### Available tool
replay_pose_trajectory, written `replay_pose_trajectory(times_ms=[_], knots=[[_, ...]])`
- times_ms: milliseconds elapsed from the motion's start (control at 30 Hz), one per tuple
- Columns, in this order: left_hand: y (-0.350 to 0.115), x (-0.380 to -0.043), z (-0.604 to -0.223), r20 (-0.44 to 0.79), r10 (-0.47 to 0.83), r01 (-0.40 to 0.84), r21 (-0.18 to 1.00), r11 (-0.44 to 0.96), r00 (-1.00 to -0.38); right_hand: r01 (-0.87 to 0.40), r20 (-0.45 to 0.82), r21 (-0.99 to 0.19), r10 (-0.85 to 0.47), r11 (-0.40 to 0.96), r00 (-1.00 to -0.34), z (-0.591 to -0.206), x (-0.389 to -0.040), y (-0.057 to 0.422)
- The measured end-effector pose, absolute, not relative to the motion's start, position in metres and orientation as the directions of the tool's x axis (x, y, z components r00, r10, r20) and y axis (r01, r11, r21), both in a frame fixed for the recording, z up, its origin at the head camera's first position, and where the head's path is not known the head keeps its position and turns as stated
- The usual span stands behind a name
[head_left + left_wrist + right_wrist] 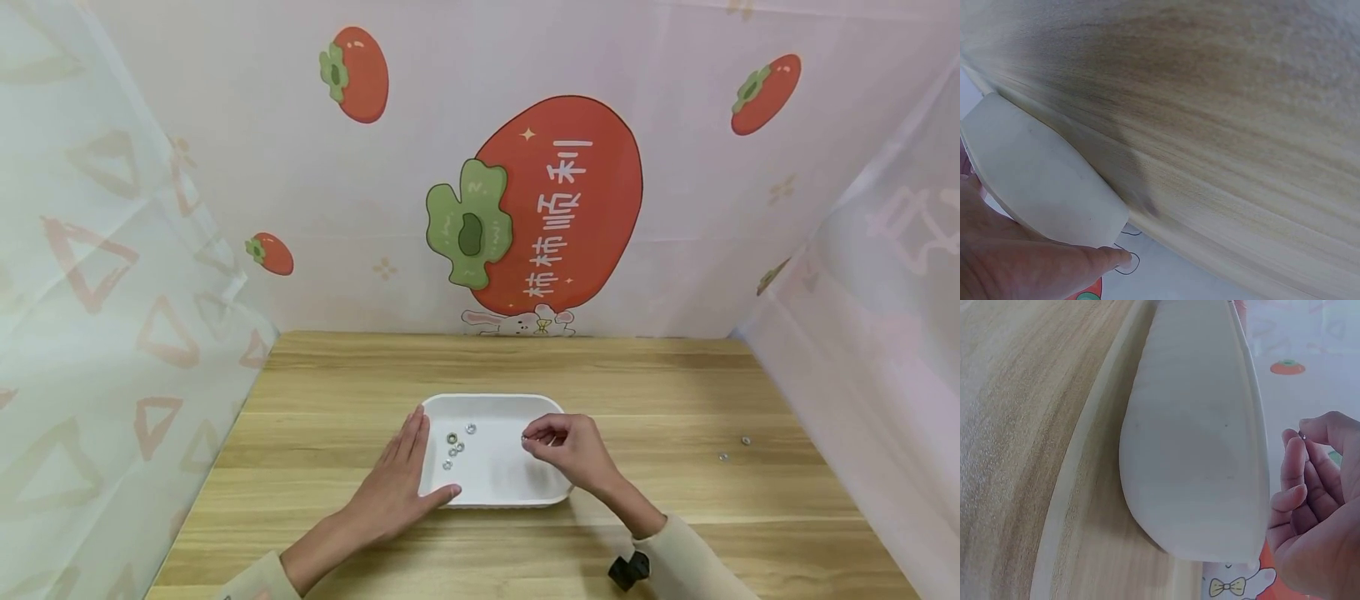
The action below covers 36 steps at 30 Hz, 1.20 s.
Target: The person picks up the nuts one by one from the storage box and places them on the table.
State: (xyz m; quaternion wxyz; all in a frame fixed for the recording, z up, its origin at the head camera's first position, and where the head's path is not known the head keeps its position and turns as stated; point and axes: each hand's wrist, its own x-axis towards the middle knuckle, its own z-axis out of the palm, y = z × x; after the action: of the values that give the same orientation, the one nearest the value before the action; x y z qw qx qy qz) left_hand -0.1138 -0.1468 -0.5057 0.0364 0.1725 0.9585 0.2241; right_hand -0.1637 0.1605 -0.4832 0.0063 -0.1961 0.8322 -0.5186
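White tray [498,477], shallow and round-cornered, is seen with small shiny rings [452,438] scattered in its left part. Pale backdrop [397,192] is printed with red persimmons; tray is set on wood-grain table [315,429], two loose pieces [746,440] at right. Tray's left end is touched by left hand [396,482], thumb spread from straight fingers. Tiny metal piece [1302,435] is pinched by right hand [573,450] over tray's right side.

The head view is bright and softly lit, a faint shadow lying in the tray [495,468]. Both wrist views are hazier; the left is dimmer, a broad shadow darkening the surface [1210,125].
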Motion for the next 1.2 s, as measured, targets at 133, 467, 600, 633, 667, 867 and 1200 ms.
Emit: replay_pose_trajectory(times_ms=[133,467,600,633,667,867,1200], knots=[[-0.147,-0.113,-0.507,0.018,0.345,0.316,0.448,0.836,-0.938,-0.29,0.176,-0.885,-0.314,0.364,-0.933,-0.482,-0.164,0.164],[-0.147,-0.112,-0.508,0.048,0.335,0.321,0.444,0.837,-0.941,-0.26,0.172,-0.915,-0.283,0.309,-0.944,-0.482,-0.167,0.178],[-0.148,-0.113,-0.507,0.033,0.339,0.317,0.448,0.836,-0.94,-0.239,0.159,-0.922,-0.266,0.304,-0.951,-0.482,-0.167,0.183],[-0.148,-0.113,-0.507,0.032,0.34,0.318,0.45,0.835,-0.94,-0.234,0.155,-0.922,-0.26,0.309,-0.953,-0.482,-0.167,0.184],[-0.148,-0.113,-0.507,0.03,0.342,0.318,0.451,0.834,-0.939,-0.23,0.152,-0.922,-0.255,0.311,-0.955,-0.482,-0.167,0.186],[-0.148,-0.114,-0.508,0.042,0.346,0.327,0.451,0.831,-0.937,-0.21,0.143,-0.922,-0.218,0.326,-0.965,-0.481,-0.166,0.194],[-0.149,-0.113,-0.511,0.047,0.346,0.331,0.436,0.837,-0.937,-0.195,0.143,-0.917,-0.168,0.347,-0.975,-0.48,-0.163,0.21]])
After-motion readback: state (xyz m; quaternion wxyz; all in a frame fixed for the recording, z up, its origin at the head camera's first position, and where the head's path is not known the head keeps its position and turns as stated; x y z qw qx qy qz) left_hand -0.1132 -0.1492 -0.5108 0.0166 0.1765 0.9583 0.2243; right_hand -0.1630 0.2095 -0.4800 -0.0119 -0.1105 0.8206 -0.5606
